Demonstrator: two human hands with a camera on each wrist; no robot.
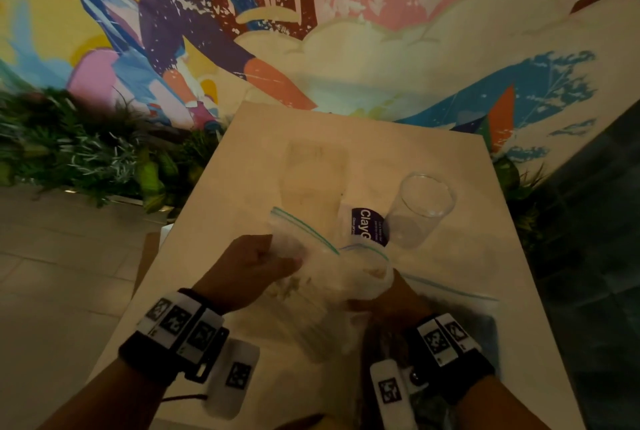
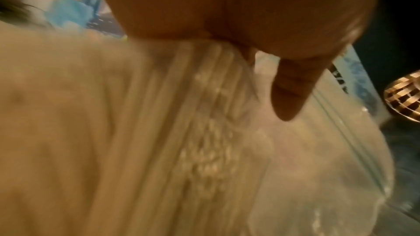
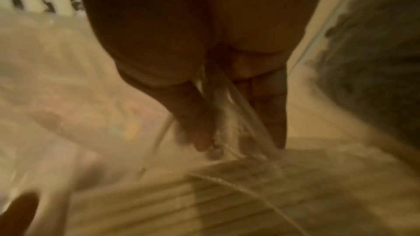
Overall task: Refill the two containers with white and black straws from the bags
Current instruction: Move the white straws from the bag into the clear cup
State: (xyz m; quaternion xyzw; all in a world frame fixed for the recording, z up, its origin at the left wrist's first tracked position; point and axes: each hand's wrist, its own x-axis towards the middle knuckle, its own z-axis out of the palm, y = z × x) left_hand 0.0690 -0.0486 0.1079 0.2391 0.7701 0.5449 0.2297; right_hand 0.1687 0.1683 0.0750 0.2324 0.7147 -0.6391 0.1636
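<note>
Both hands hold a clear zip bag [image 1: 322,277] of white straws [image 2: 204,114] just above the table. My left hand [image 1: 258,265] grips the bag's left lip and my right hand [image 1: 388,286] pinches its right lip [image 3: 225,114], so the blue-green zip mouth gapes between them. The white straws [image 3: 227,196] lie lengthwise inside. Just beyond the bag stand an empty clear glass container [image 1: 420,209] and a container with a purple label [image 1: 363,227]. A second zip bag with black straws [image 1: 485,320] lies flat under my right forearm, its dark contents [image 3: 375,60] showing in the right wrist view.
The pale table [image 1: 311,152] is narrow, with its left edge close to my left wrist. Green plants [image 1: 86,152] line the floor to the left, and a painted wall [image 1: 346,31] stands behind the table. Dark flooring drops off on the right.
</note>
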